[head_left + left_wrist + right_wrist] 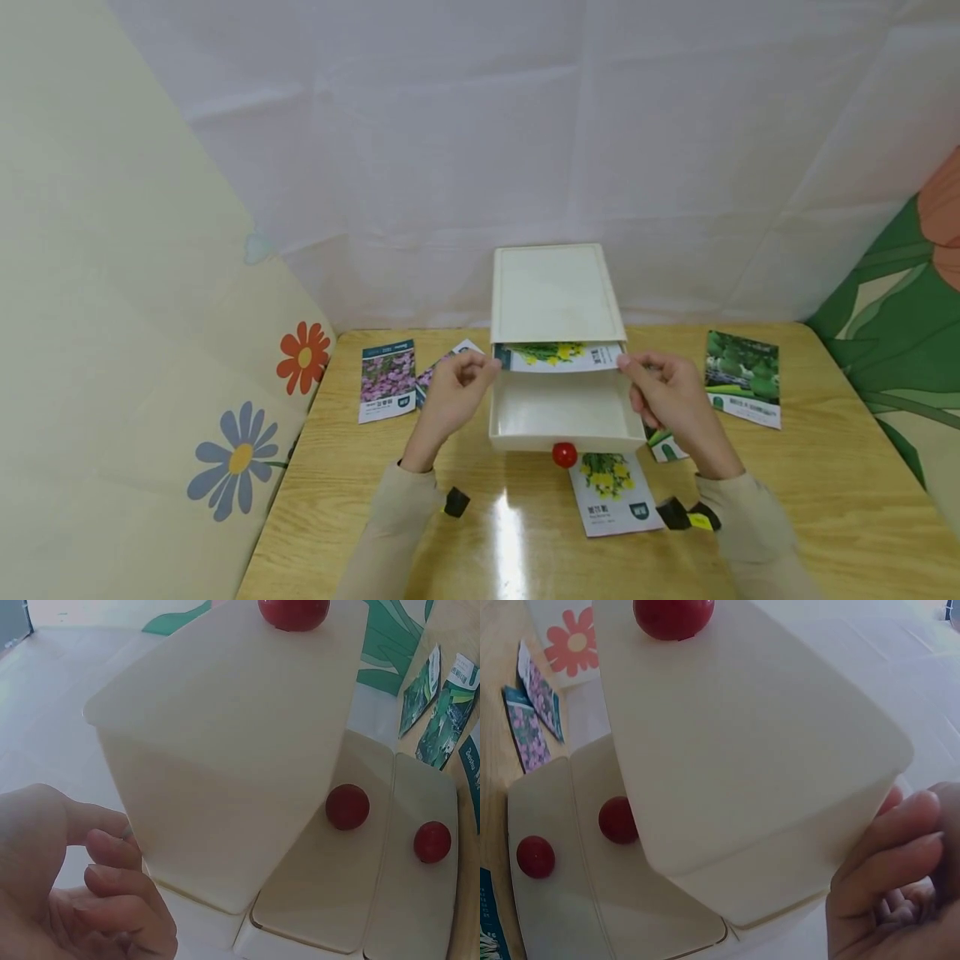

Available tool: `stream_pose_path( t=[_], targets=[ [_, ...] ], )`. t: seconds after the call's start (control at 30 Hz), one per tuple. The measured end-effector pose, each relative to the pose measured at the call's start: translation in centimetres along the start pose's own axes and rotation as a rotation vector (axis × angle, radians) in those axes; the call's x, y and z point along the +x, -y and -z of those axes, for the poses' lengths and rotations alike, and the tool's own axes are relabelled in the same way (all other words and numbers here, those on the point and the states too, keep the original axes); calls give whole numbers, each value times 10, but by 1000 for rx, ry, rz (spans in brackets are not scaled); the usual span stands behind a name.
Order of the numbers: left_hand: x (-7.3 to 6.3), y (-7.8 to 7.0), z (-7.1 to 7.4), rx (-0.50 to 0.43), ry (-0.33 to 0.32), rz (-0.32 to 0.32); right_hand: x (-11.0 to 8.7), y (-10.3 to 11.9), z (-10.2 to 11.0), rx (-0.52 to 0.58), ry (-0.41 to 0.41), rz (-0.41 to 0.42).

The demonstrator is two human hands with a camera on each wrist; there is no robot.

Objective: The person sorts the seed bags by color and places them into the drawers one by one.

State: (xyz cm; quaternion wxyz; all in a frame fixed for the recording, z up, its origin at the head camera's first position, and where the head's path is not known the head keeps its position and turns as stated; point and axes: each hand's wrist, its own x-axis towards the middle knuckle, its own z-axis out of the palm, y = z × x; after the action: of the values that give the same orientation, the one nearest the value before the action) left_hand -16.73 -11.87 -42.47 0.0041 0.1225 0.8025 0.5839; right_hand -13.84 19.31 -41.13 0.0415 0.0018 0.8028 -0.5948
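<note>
A cream-coloured drawer cabinet (555, 292) stands at the back, its top drawer (566, 444) pulled out by a red knob (565, 455). Across the rear of that drawer lies a seed packet (558, 356) printed with yellow flowers, its far edge hidden under the cabinet top. My left hand (457, 387) pinches the packet's left end between thumb and fingers. At the other end, my right hand (671, 392) pinches it by the right edge. Both wrist views show the drawer from below, with the left hand (90, 877) and right hand (900, 877) beside its walls.
Two lower drawers with red knobs (347, 807) are closed. Purple-flower packets (387, 379) lie left of the cabinet, green-pictured ones (742, 375) to the right. Another yellow-flower packet (611, 496) lies in front, below the drawer. A fabric wall (450, 167) rises behind the table.
</note>
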Motion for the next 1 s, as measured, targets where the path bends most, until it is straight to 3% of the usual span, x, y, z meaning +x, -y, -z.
stream_pose_path(
  t=[0.3,0.7,1.0],
  targets=[
    [1,3,-1,20,-18,-34,2,2,0,-8,-19,-6],
    [4,4,-3,40,-41,-14,6,2,-4,-57,-77,-39],
    [1,4,-4,20,-61,-20,4,-1,-5,-28,-101,-14]
  ],
)
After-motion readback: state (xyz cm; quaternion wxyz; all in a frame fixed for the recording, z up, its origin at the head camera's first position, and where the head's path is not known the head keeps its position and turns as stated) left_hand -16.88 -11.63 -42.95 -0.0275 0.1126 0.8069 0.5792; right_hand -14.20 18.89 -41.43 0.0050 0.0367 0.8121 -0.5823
